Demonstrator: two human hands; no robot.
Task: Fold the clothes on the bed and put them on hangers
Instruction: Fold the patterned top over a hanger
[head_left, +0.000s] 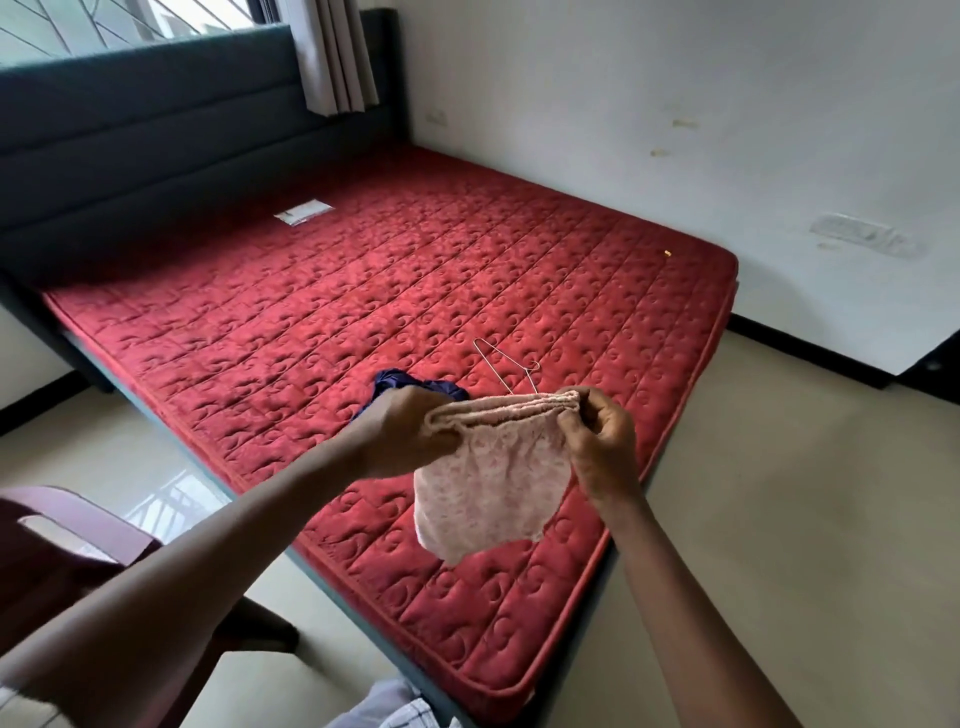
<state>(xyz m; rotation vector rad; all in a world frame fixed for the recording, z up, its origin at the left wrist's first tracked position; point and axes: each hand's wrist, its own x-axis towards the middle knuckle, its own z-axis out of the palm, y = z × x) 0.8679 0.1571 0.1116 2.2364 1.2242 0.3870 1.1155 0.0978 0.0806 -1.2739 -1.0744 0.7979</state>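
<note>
A small pink patterned garment (488, 483) hangs in the air over the near corner of the red quilted mattress (363, 291). My left hand (410, 431) grips its folded waistband at the left end and my right hand (602, 441) grips the right end. A thin wire hanger (506, 366) lies on the mattress just beyond my hands; its lower part is hidden behind the garment. A dark blue garment (410, 382) lies crumpled on the mattress behind my left hand, partly hidden by it.
A dark upholstered headboard (156, 135) runs along the bed's far left side, with a curtain (337, 57) above it. A small white packet (304, 212) lies near the headboard. A maroon plastic chair (72, 551) stands at the lower left. White walls close the right side.
</note>
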